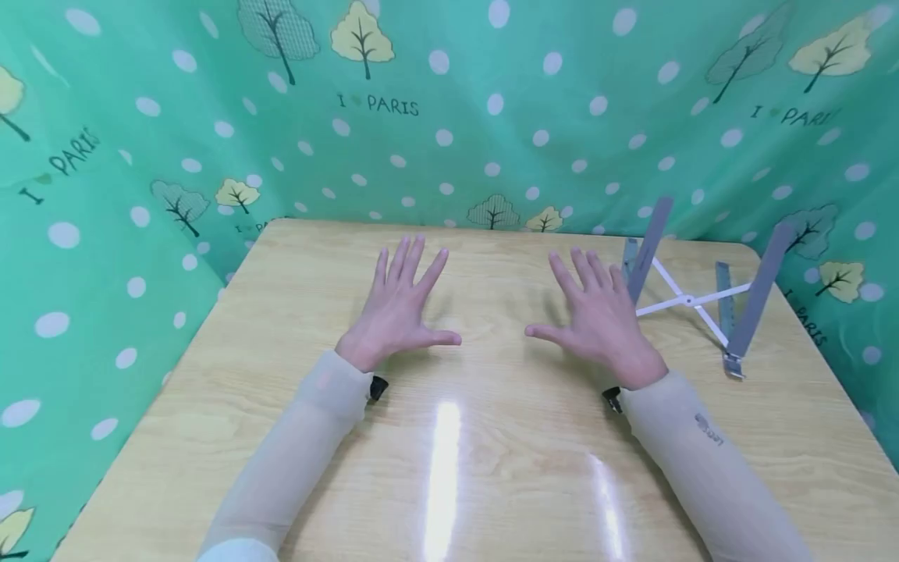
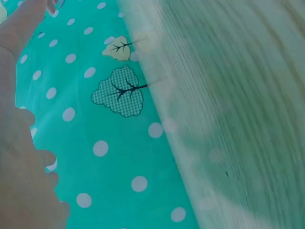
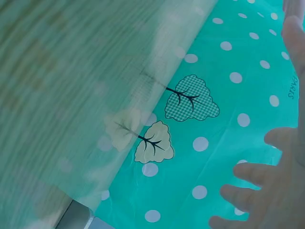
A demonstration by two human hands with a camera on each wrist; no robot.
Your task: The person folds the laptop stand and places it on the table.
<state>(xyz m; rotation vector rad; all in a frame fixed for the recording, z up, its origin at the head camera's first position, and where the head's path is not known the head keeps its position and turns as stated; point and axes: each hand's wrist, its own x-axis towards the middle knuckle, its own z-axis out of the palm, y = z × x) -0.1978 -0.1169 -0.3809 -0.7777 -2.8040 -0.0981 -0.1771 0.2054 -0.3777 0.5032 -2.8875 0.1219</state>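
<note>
Over the middle of a wooden surface, the left hand and the right hand reach forward, backs up, fingers fanned and straight, thumbs pointing in toward each other across a gap. Both are bare and hold nothing; shadows beside them suggest they hover rather than press. Such a matched, spread pose looks meant to show them plainly rather than to work on anything. Dark clips peek out under both wrists, probably camera mounts, and long pale sleeves run down out of view. Just beyond the right hand's little finger, near the far right corner of the surface, is the stand, apparently untouched. White struts cross in an X between its slanting grey bars, most likely to brace them apart so that it stands by itself. Set to one side like this, it leaves room between the hands. Behind the surface and along both sides hangs green cloth with white dots, printed trees and the word PARIS, presumably put up as a backdrop.
</note>
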